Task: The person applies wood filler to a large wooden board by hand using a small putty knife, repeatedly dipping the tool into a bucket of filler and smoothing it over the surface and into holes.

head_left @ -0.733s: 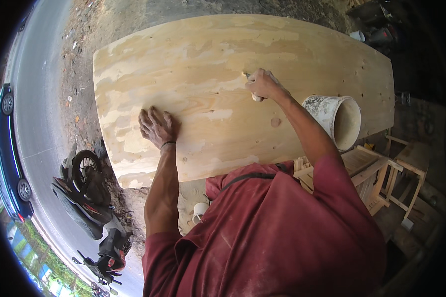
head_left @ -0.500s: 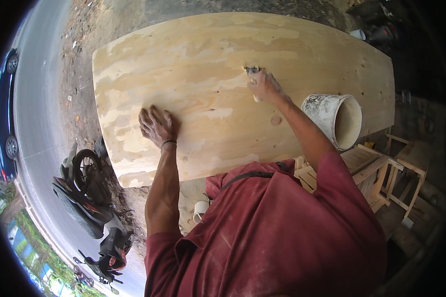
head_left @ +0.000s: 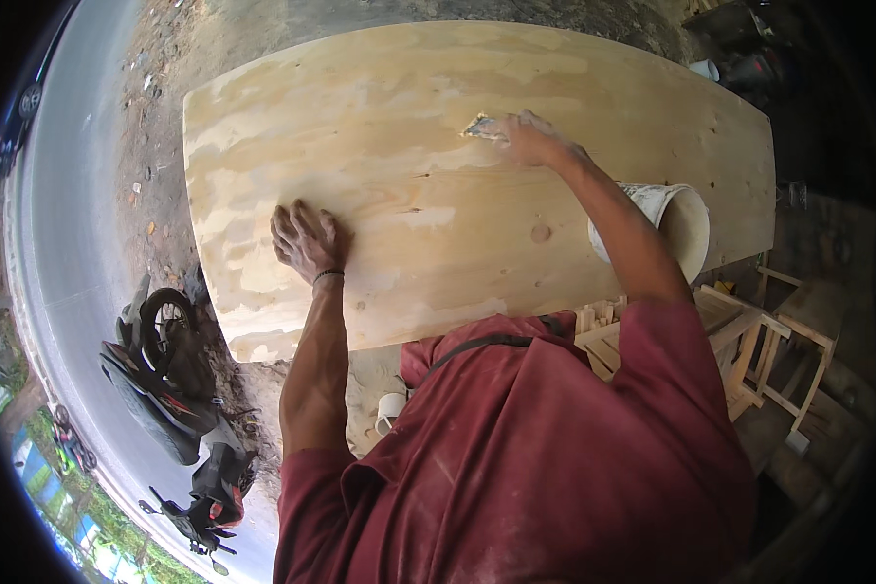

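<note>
A large pale plywood board (head_left: 360,282) lies flat before me, its surface marked with lighter smeared patches of filler (head_left: 263,165). On its left part my left hand (head_left: 307,240) rests palm down, fingers spread, holding nothing. Farther off, right of the middle, my right hand (head_left: 533,139) is closed around a putty knife (head_left: 481,127). Its blade is at the board's surface, with yellowish paste along the edge; the handle is mostly hidden by my fingers. A paste-smeared white bucket (head_left: 686,234) lies on its side at the board's near right, partly behind my right forearm.
A parked motorcycle (head_left: 170,380) stands at the left, beside a paved road (head_left: 68,224). Wooden frames (head_left: 749,355) are at the near right. A white mug-like container (head_left: 390,411) sits below the board's near edge. Another white container (head_left: 705,69) is beyond the far right edge.
My right hand has moved slightly left and away from me with the putty knife, which now points left. My left hand stays at the same spot. A car on the road has moved up the view.
</note>
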{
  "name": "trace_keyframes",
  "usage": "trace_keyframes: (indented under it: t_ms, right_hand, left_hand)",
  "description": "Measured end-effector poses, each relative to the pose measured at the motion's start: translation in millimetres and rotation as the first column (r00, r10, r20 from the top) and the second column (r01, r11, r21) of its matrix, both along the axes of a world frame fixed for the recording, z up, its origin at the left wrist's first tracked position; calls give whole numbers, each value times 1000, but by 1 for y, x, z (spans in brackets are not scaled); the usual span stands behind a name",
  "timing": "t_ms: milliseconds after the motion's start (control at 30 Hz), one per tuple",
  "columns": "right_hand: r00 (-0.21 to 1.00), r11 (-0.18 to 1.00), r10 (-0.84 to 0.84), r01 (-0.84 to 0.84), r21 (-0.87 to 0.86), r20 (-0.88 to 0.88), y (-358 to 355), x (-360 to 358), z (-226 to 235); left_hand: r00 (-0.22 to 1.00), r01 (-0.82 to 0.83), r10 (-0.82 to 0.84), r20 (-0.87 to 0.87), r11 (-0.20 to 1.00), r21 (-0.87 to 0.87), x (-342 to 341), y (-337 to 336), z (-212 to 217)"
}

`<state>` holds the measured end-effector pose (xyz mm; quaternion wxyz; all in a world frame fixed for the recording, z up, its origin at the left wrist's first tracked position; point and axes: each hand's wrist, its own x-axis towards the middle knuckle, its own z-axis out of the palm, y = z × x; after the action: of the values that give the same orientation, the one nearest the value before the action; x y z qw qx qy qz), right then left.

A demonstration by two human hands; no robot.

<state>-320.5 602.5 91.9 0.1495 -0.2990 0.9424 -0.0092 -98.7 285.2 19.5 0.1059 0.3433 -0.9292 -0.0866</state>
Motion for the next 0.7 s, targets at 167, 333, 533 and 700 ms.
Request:
trace_keyframes:
  t_ms: [167, 333, 533, 700]
  right_hand:
    - [952, 956, -67, -25, 294, 298, 37, -22, 34]
    - [969, 954, -29, -46, 295, 244, 61, -38, 36]
    - [956, 976, -181, 145, 163, 231, 12, -18, 34]
    - [929, 972, 68, -144, 184, 364, 40, -47, -7]
  left_hand:
    - [1000, -12, 12, -16, 1000, 11, 8, -5, -5]
    - [1000, -9, 9, -13, 1000, -5, 3, -4, -2]
    - [1000, -12, 12, -5, 1000, -16, 5, -3, -1]
    - [1000, -9, 9, -18, 1000, -7, 5, -3, -6]
